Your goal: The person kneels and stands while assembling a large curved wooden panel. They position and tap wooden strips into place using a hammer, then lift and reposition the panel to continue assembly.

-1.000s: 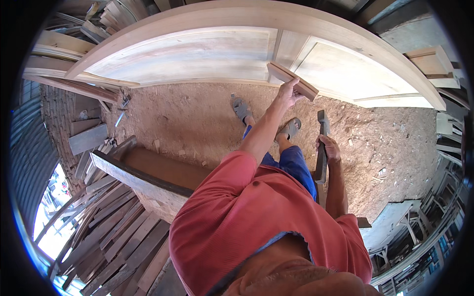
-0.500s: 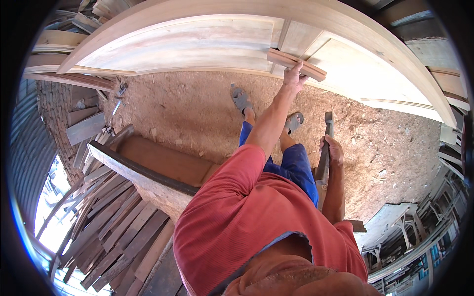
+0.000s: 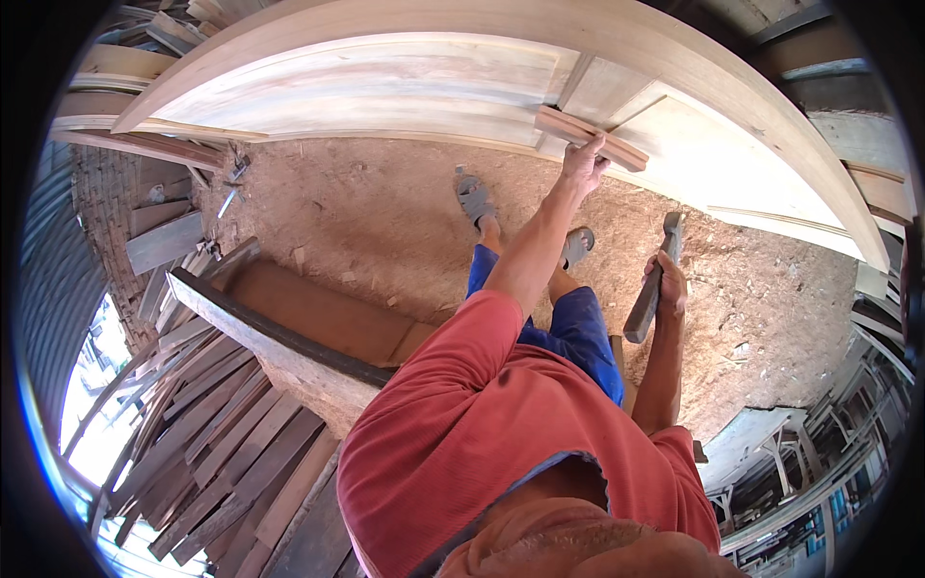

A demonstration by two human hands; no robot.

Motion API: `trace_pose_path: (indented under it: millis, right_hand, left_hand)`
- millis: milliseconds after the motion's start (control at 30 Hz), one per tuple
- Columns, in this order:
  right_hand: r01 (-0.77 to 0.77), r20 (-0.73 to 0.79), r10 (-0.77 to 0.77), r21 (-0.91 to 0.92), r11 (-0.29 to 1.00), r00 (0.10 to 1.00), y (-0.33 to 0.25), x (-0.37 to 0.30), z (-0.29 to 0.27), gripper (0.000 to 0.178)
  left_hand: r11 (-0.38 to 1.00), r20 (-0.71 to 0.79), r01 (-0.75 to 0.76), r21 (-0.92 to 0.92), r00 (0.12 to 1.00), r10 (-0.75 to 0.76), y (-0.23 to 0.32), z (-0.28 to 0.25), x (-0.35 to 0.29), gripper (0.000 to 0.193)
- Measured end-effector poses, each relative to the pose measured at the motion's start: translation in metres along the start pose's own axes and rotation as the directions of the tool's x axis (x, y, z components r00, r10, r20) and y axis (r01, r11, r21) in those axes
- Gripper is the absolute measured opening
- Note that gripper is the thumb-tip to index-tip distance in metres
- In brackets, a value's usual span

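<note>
My left hand (image 3: 583, 166) grips a short reddish-brown wood block (image 3: 624, 152) with a groove along its length. The block is held across the lower rail area of a large pale panelled wooden piece, like a door on its edge (image 3: 414, 77); whether it touches the panel I cannot tell. My right hand (image 3: 671, 281) is wrapped round the middle of a hammer-like tool (image 3: 643, 314), dark and thick at the near end, with a narrower greyish end pointing away. That tool is in the air to the right of my legs, apart from the panel.
Dusty ground with wood chips (image 3: 347, 202) lies under my sandalled feet. At left stands a brown wooden trough-like box (image 3: 299, 308) with a dark rim, beside a heap of loose boards (image 3: 231, 443). Stacked frames (image 3: 829, 433) line the right.
My left hand and the wood block have shifted slightly right and down. My right hand has risen a little to the right, and the tool now tilts with its far end rightward.
</note>
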State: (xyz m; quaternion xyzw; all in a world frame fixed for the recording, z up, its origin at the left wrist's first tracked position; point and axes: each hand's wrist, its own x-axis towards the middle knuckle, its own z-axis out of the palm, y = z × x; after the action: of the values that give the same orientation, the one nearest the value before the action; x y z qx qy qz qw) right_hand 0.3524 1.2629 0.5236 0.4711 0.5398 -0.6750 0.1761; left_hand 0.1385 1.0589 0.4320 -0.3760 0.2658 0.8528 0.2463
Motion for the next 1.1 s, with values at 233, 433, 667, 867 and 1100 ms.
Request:
trace_pose_path:
  millis: [233, 433, 667, 867, 1100]
  right_hand:
    - [0.016, 0.044, -0.014, -0.049, 0.999, 0.999, 0.0, -0.001, 0.016, 0.033]
    - [-0.056, 0.063, 0.056, 0.007, 0.998, 0.996, 0.012, -0.001, 0.025, 0.033]
    - [-0.002, 0.087, 0.006, -0.043, 0.999, 0.996, 0.014, -0.007, 0.026, 0.033]
    - [0.002, 0.005, -0.002, -0.101, 0.995, 1.0, 0.004, 0.0, 0.039, 0.031]
    - [0.081, 0.022, -0.078, -0.341, 0.936, 0.997, -0.012, 0.021, 0.075, 0.028]
  left_hand:
    - [1.0, -0.05, 0.029, 0.013, 0.998, -0.028, 0.026, -0.027, -0.008, 0.043]
    - [0.994, 0.045, 0.044, 0.104, 0.998, -0.049, -0.01, -0.026, -0.017, 0.042]
    - [0.993, 0.057, 0.036, 0.109, 0.998, -0.042, -0.007, -0.042, 0.011, 0.051]
    - [0.997, 0.026, 0.005, 0.076, 1.0, -0.007, -0.012, -0.042, 0.013, 0.052]
    - [0.997, 0.073, -0.035, 0.068, 0.997, 0.03, -0.014, -0.049, 0.014, 0.048]
